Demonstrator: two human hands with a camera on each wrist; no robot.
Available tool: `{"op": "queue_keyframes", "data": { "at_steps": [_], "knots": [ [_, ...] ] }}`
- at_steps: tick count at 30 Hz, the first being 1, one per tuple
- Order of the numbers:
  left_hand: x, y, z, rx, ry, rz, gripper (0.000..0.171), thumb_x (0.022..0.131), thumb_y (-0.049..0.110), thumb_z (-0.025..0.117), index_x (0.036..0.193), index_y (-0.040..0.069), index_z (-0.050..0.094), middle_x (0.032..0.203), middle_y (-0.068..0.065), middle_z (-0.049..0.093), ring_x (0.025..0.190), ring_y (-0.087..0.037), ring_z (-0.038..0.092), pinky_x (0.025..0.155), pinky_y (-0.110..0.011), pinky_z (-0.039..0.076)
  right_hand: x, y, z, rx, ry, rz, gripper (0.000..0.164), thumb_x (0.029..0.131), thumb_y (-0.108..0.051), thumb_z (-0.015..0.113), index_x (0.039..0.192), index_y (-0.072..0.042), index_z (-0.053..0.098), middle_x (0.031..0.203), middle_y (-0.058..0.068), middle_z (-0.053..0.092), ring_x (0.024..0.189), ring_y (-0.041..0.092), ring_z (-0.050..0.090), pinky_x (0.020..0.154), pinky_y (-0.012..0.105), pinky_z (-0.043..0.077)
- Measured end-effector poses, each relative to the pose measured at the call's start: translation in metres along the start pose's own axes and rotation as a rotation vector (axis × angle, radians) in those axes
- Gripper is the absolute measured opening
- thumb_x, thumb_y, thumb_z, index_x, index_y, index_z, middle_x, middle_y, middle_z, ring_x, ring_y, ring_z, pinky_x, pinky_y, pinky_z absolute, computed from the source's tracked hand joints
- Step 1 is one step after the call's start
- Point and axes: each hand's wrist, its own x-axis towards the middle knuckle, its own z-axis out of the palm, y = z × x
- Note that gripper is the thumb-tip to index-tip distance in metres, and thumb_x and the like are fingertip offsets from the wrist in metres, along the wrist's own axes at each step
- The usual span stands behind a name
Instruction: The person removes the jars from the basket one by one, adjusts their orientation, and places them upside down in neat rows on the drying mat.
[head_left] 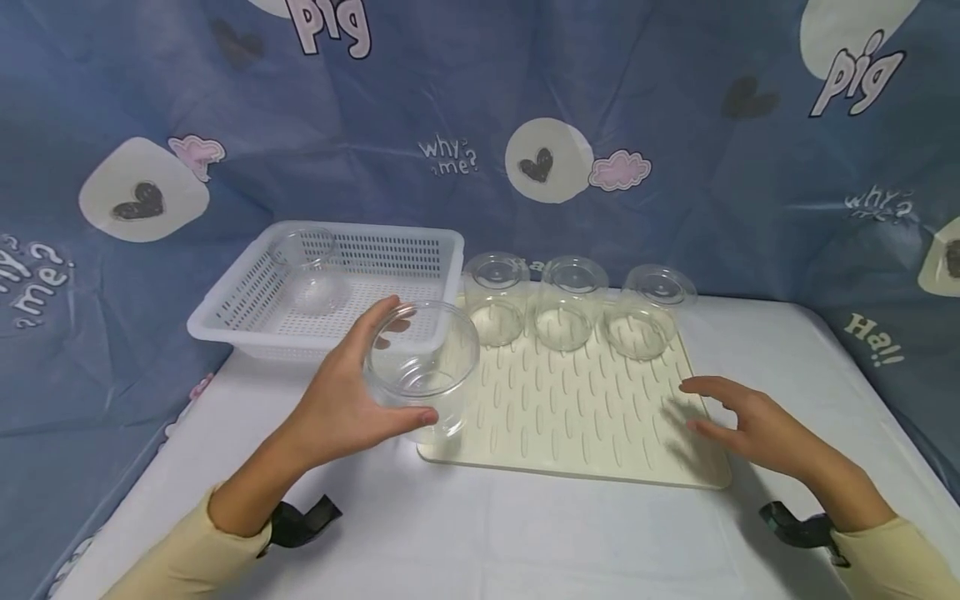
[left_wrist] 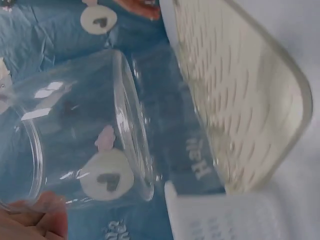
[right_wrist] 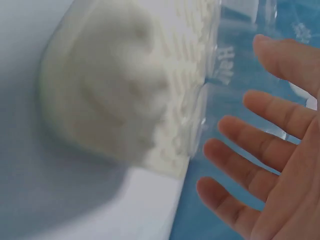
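My left hand (head_left: 341, 400) grips a clear round jar (head_left: 450, 379) by its side, thumb at the near side and fingers round the far side. The jar is held over the left edge of the cream drying mat (head_left: 570, 425), near the basket. The left wrist view shows the see-through jar wall (left_wrist: 75, 125) close up, with fingertips at its lower left. Over the mat's right edge hovers my right hand (head_left: 757, 425), holding nothing, its fingers (right_wrist: 240, 165) spread apart. Three more clear jars (head_left: 564, 325) stand in a row along the mat's back edge.
A white slotted basket (head_left: 247, 292) stands at the back left with one clear jar (head_left: 303, 250) inside. White cloth (head_left: 525, 533) covers the table. A blue printed curtain (head_left: 480, 100) hangs right behind the basket and mat.
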Motion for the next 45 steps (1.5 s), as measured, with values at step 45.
{"op": "queue_keyframes", "data": {
  "at_steps": [45],
  "knots": [
    [0.028, 0.015, 0.116, 0.276, -0.020, 0.215, 0.106, 0.057, 0.060, 0.088, 0.143, 0.014, 0.046, 0.139, 0.000, 0.055, 0.126, -0.021, 0.054, 0.101, -0.043, 0.047, 0.082, -0.145, 0.012, 0.312, 0.059, -0.258, 0.076, 0.088, -0.031, 0.074, 0.153, -0.019, 0.036, 0.153, 0.004, 0.041, 0.135, 0.022, 0.046, 0.098, 0.042, 0.052]
  ]
}}
